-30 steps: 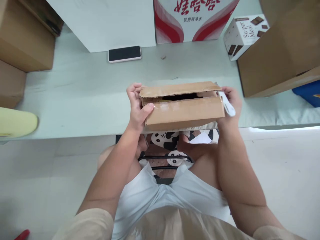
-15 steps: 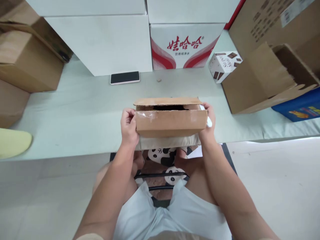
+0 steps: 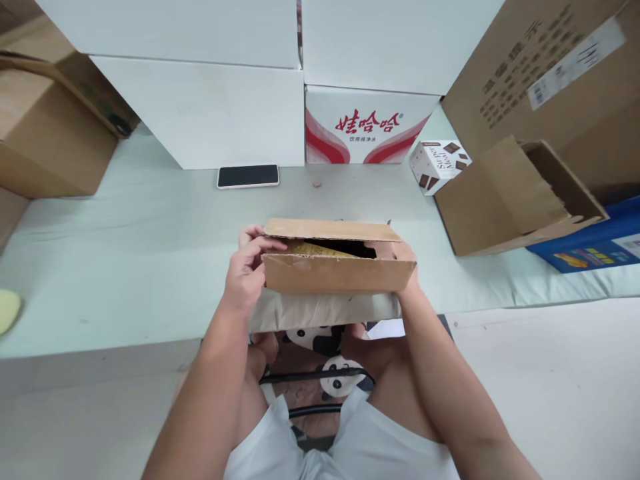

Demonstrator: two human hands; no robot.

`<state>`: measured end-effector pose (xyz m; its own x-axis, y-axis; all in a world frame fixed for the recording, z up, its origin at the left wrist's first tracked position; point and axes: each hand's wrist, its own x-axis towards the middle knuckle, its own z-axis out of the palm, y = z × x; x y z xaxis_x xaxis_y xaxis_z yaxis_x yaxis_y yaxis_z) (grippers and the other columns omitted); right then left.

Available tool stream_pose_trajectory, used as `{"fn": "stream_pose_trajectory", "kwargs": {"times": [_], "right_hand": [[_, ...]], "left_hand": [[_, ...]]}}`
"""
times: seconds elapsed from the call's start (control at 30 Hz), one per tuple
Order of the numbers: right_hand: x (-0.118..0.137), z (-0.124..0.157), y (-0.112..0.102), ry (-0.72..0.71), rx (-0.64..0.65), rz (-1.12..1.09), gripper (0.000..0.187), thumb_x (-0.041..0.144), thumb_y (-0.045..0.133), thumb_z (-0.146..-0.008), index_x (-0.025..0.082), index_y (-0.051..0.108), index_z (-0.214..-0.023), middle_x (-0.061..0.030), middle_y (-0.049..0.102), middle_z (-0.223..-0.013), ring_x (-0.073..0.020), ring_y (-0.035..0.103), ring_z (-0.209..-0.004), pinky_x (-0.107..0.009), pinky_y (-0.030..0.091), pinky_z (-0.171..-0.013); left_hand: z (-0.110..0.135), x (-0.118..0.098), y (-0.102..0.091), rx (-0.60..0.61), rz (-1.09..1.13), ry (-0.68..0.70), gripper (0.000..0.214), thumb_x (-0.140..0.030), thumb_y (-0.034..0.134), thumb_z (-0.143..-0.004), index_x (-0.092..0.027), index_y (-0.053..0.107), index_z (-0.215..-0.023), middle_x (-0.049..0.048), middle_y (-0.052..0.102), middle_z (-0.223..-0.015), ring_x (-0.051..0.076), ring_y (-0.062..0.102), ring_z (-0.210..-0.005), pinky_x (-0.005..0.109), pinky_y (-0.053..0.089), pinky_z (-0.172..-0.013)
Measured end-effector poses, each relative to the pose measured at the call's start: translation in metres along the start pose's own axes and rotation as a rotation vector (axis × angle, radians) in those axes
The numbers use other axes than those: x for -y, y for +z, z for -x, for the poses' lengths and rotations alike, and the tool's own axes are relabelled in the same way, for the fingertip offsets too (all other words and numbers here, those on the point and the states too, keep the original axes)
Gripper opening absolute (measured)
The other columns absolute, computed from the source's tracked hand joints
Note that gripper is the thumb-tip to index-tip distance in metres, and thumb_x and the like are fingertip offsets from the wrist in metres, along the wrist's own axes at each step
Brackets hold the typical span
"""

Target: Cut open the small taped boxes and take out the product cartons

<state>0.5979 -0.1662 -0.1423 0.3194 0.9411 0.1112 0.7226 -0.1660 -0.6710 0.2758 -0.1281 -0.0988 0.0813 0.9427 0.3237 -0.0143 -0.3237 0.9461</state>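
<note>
A small brown cardboard box point(image 3: 340, 275) stands at the near edge of the cloth-covered table, its top parted along a long slot. Through the slot I see a yellow printed piece point(image 3: 323, 249) and a dark interior. My left hand point(image 3: 244, 273) grips the left end of the box, its index finger stretched over the edge into the gap and its thumb low at the corner. At the other end, my right hand point(image 3: 407, 270) is closed on the box's right side; most of its fingers are hidden behind the cardboard.
A phone point(image 3: 248, 176) lies before stacked white cartons point(image 3: 215, 113). To the right stand a small white box point(image 3: 437, 165), an open brown carton point(image 3: 500, 200) and a blue package point(image 3: 575, 257). Brown cartons point(image 3: 65, 133) line the left; a yellow-green object point(image 3: 7, 310) sits near the edge.
My left index finger has moved into the slot, which gapes wider and shows the yellow piece. The white object by my right hand is out of sight. The view has tilted slightly.
</note>
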Motion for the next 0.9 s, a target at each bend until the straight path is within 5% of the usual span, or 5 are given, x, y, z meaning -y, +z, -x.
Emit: {"fn": "stream_pose_trajectory", "kwargs": {"times": [0.17, 0.3, 0.4, 0.73, 0.9], "right_hand": [[-0.012, 0.019, -0.019, 0.187, -0.222, -0.178, 0.043, 0.045, 0.060, -0.078, 0.024, 0.060, -0.116, -0.0078, 0.064, -0.116, -0.0228, 0.058, -0.110, -0.041, 0.049, -0.100], [-0.035, 0.042, -0.074, 0.488, -0.666, -0.356, 0.041, 0.043, 0.046, -0.076, 0.027, 0.038, -0.113, -0.0035, 0.048, -0.112, -0.0162, 0.056, -0.103, -0.035, 0.050, -0.090], [-0.053, 0.040, -0.115, 0.671, -0.776, -0.475, 0.030, 0.041, 0.038, -0.079, 0.028, 0.031, -0.106, -0.0024, 0.041, -0.108, -0.0143, 0.057, -0.093, -0.033, 0.050, -0.079], [-0.074, -0.071, -0.132, 0.678, -0.587, -0.453, 0.012, 0.027, 0.027, -0.095, 0.031, 0.031, -0.106, 0.0020, 0.051, -0.096, -0.0090, 0.058, -0.072, -0.034, 0.048, -0.078], [-0.081, -0.154, -0.119, 0.254, -0.378, -0.110, 0.017, 0.026, 0.028, -0.094, 0.029, 0.041, -0.103, -0.0009, 0.055, -0.090, -0.0093, 0.052, -0.065, -0.030, 0.043, -0.069]], "left_hand": [[0.000, -0.002, -0.002, 0.064, 0.004, 0.006, 0.023, -0.045, 0.077, -0.078, -0.023, 0.076, -0.083, 0.0088, 0.053, -0.106, 0.025, 0.053, -0.114, 0.036, 0.053, -0.093], [0.000, -0.004, -0.004, 0.115, 0.013, -0.013, 0.022, -0.044, 0.075, -0.080, -0.022, 0.075, -0.086, 0.0092, 0.050, -0.109, 0.023, 0.054, -0.108, 0.033, 0.055, -0.085], [0.000, -0.006, -0.005, 0.148, 0.026, -0.024, 0.016, -0.037, 0.074, -0.080, -0.022, 0.074, -0.086, 0.0092, 0.048, -0.111, 0.022, 0.053, -0.105, 0.031, 0.054, -0.083], [0.000, -0.005, -0.004, 0.161, 0.041, -0.011, 0.016, -0.036, 0.071, -0.083, -0.021, 0.073, -0.090, 0.0088, 0.047, -0.111, 0.022, 0.052, -0.109, 0.031, 0.054, -0.087], [-0.003, -0.007, -0.003, 0.162, 0.034, -0.006, 0.027, -0.049, 0.075, -0.082, -0.022, 0.073, -0.087, 0.0087, 0.048, -0.108, 0.023, 0.052, -0.115, 0.033, 0.055, -0.096]]}}
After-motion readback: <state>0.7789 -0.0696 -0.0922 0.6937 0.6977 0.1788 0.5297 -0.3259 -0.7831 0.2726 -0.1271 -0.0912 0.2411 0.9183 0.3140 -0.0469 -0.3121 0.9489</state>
